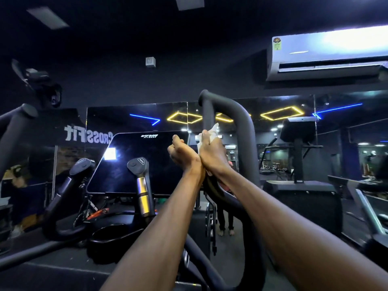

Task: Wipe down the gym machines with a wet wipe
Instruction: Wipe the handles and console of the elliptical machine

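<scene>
1. The white wet wipe is bunched against the inner bar of the machine's looped black handle, partway below the loop's top bend.
2. The right hand grips the wipe and the bar together, fingers curled round both, thumb pointing up along the bar.
3. The left hand sits just beside it, wrists touching; its fingers are curled in loosely (whether they hold anything I cannot tell).
4. Both forearms reach up and forward from the lower edge, converging at the wrists.
5. To the left stands the dark console screen, with two short sensor grips before it.
6. A wall mirror behind shows neon lights; an air conditioner hangs upper right.
</scene>
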`<move>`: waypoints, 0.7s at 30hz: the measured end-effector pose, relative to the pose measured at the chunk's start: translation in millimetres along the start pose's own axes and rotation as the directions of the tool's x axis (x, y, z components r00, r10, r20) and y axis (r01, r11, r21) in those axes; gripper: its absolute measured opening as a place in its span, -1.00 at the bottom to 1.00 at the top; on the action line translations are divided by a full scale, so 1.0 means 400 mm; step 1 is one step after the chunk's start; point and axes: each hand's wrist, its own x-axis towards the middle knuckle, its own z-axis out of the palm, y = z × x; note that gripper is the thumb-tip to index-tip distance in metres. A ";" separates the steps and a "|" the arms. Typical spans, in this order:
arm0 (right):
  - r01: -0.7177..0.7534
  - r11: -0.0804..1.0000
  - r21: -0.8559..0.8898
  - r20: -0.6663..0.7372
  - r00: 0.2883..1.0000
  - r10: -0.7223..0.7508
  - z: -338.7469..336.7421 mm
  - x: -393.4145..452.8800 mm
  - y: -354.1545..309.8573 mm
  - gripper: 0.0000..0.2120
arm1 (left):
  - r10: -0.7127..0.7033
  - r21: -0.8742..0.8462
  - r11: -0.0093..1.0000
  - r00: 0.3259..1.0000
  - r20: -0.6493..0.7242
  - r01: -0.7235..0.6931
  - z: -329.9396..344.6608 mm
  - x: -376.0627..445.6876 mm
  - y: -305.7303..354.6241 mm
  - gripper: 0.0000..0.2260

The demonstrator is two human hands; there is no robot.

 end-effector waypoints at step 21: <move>0.276 0.814 -0.511 0.511 0.859 0.029 -0.107 -0.197 0.005 -0.66 | -0.261 0.525 0.842 0.756 0.601 -0.126 -0.108 -0.048 0.015 -0.51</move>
